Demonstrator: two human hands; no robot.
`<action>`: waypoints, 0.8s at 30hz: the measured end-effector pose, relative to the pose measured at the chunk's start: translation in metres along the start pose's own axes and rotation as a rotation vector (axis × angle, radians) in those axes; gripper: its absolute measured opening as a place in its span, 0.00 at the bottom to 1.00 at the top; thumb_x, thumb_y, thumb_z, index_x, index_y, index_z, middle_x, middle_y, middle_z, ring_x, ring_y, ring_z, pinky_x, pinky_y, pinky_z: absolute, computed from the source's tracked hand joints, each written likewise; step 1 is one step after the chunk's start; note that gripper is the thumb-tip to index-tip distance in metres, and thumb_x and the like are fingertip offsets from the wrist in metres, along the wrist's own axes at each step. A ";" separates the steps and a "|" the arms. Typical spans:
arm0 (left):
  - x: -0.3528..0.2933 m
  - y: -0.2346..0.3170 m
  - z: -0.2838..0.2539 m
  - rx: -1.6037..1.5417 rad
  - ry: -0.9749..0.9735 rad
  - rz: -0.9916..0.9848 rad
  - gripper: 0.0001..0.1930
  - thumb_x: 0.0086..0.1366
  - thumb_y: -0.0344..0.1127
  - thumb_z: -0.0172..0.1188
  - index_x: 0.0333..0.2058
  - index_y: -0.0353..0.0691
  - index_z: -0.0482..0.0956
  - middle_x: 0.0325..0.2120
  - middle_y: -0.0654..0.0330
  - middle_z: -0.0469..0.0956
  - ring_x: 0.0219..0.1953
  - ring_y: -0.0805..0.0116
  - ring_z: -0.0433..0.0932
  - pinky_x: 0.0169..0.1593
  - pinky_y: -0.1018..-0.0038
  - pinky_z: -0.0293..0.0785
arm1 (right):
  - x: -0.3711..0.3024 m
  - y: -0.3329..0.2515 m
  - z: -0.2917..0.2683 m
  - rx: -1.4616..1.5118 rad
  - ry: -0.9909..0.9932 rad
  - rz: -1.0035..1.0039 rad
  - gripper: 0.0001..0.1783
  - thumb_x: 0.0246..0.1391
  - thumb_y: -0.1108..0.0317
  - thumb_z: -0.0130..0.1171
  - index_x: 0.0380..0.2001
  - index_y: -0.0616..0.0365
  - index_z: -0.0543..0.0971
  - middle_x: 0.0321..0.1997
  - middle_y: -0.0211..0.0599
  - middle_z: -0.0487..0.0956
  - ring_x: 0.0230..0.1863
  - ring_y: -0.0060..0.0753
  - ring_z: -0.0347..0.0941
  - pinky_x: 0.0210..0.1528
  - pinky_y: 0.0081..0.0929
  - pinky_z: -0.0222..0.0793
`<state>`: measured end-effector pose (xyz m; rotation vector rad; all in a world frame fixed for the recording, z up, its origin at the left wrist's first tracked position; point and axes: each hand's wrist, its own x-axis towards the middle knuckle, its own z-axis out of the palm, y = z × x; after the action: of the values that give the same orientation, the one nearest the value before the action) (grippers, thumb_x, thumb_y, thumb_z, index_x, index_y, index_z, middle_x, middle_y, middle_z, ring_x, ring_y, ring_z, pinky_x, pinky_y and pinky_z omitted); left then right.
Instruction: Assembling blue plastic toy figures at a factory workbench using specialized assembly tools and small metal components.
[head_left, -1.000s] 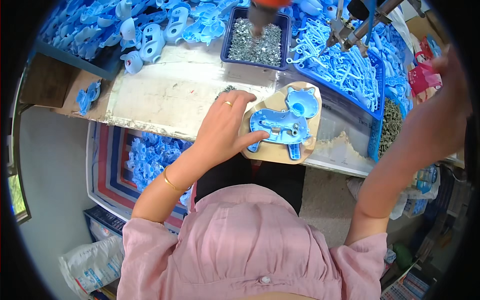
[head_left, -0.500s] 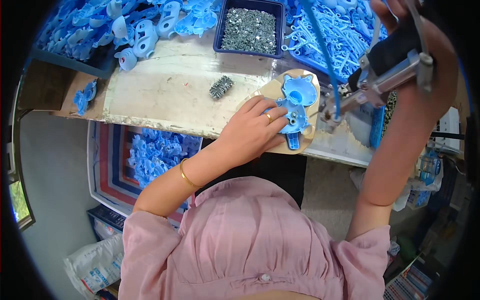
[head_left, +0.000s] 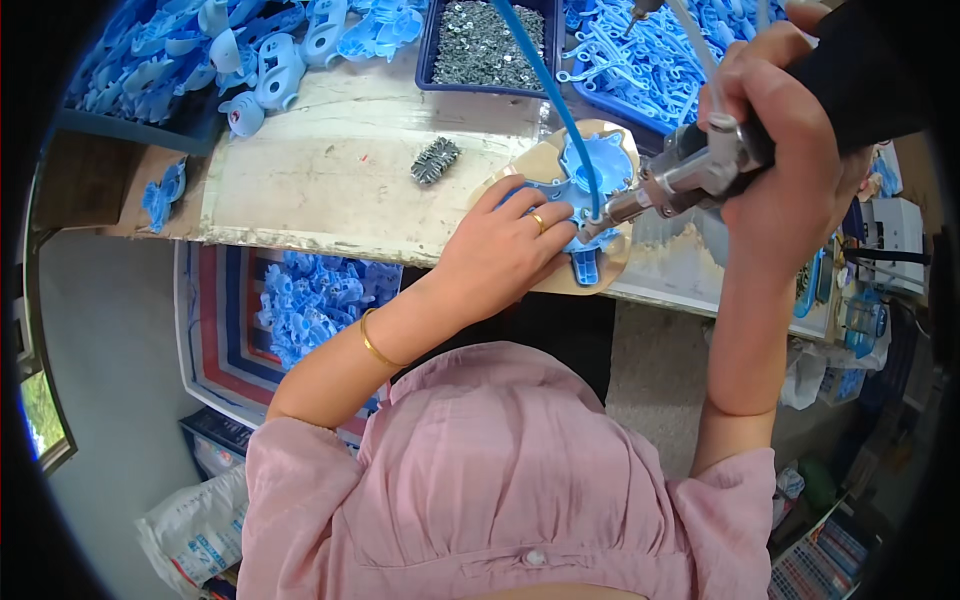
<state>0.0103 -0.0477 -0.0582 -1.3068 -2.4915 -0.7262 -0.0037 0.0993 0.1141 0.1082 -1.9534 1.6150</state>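
Note:
My left hand (head_left: 515, 238) lies over the left side of a blue plastic shell (head_left: 586, 268), its bent fingers holding the shell against a tan holding plate (head_left: 614, 262). The thumb is mostly hidden. My right hand (head_left: 785, 125) is closed around a powered screwdriver (head_left: 690, 172) with a dark body, a silver metal nose and a blue tube (head_left: 548, 78). The nose tip reaches the shell beside my left fingertips. Whether a screw is under the tip cannot be made out.
A small heap of screws (head_left: 435, 160) lies on the worktable (head_left: 310, 185). A dark bin (head_left: 425, 78) of small metal screws stands behind it. Blue plastic parts (head_left: 145, 75) pile up at far left, blue strap-like parts (head_left: 635, 65) at far right. More blue pieces (head_left: 315, 305) fill a striped container below.
My right hand has brought the screwdriver down and left, from above the right side onto the shell. My left hand stays on the shell; the view has shifted slightly.

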 end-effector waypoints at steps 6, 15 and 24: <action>0.001 0.004 0.000 0.013 0.009 -0.009 0.12 0.57 0.39 0.67 0.39 0.45 0.78 0.44 0.63 0.78 0.49 0.61 0.75 0.63 0.59 0.65 | 0.003 0.001 -0.004 0.116 0.142 0.115 0.26 0.50 0.71 0.57 0.52 0.71 0.67 0.21 0.32 0.73 0.16 0.23 0.70 0.21 0.18 0.68; 0.009 0.014 -0.049 -0.163 -0.036 -0.050 0.09 0.59 0.33 0.65 0.38 0.42 0.78 0.45 0.59 0.78 0.45 0.55 0.76 0.55 0.59 0.70 | 0.130 -0.022 -0.059 0.063 -0.452 -0.107 0.32 0.65 0.38 0.56 0.50 0.60 0.77 0.35 0.33 0.80 0.34 0.21 0.78 0.38 0.19 0.73; -0.079 0.010 -0.233 -0.034 -0.589 -0.656 0.15 0.55 0.38 0.69 0.39 0.36 0.80 0.40 0.51 0.82 0.42 0.50 0.79 0.45 0.61 0.74 | 0.209 0.240 -0.190 -0.840 -0.285 -0.007 0.22 0.56 0.57 0.65 0.51 0.56 0.81 0.45 0.39 0.85 0.48 0.45 0.82 0.50 0.36 0.75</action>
<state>0.0585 -0.2211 0.1096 -0.7587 -3.4665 -0.5461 -0.2022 0.3982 0.0236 0.0065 -2.6806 0.6863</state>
